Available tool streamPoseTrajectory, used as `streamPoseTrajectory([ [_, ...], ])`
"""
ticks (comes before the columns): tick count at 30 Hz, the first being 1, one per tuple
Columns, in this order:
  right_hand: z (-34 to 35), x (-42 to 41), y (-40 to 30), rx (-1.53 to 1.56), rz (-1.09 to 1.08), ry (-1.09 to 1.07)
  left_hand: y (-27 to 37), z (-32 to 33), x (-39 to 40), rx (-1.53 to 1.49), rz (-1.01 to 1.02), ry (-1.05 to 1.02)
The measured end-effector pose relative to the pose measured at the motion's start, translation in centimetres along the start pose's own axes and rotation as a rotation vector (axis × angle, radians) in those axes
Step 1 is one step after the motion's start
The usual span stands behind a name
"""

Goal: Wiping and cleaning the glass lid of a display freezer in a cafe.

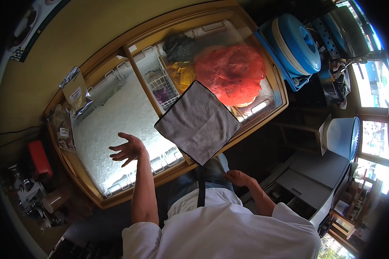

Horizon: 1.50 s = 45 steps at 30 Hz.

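My left hand [128, 150] is held with its fingers spread over the left half of a chest freezer [238, 141], with nothing in it. Below that hand is a broad white mass of what looks like crushed ice [113, 113]. My right hand [238, 178] is curled closed beside my thigh, and no object shows in it. A grey cloth [199, 124] with a dark edge lies spread like a diamond over the freezer's middle divider and right glass lid. Under that glass sit a red plastic bag [231, 73], a yellow package [183, 76], a black bag [180, 48] and a white wire basket [163, 87].
Foil pouches [76, 92] with labels stand on the freezer's left rim. A blue cooler jug [295, 43] is beyond its right end. To my right are a grey drawer cabinet [306, 187] and a white bucket [340, 137]. A red box [40, 157] sits at far left.
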State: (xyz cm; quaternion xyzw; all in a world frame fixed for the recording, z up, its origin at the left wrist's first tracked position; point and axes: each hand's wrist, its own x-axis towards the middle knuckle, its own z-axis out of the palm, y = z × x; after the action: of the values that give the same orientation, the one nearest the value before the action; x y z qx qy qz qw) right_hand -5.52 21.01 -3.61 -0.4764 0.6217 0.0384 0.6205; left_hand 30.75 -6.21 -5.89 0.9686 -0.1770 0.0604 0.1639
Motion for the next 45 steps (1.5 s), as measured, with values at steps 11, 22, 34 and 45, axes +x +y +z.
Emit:
streamPoseTrajectory([
  [11, -3.9, 6.0, -15.9, -0.016, -0.548, 1.141, 0.1, 0.1, 0.2, 0.014, -0.019, -0.006],
  [22, -24.6, 14.2, -13.1, -0.309, 0.145, 1.443, 0.6, -0.1, -0.1, 0.025, -0.04, -0.011],
  [34, -19.6, 17.0, -23.3, -0.747, -0.755, 0.913, 0.1, 0.1, 0.1, 0.082, -0.028, 0.013],
  [45, -15.0, 19.5, -27.3, -0.729, -0.816, 1.011, -0.2, -0.5, 0.5, 0.063, -0.058, -0.024],
])
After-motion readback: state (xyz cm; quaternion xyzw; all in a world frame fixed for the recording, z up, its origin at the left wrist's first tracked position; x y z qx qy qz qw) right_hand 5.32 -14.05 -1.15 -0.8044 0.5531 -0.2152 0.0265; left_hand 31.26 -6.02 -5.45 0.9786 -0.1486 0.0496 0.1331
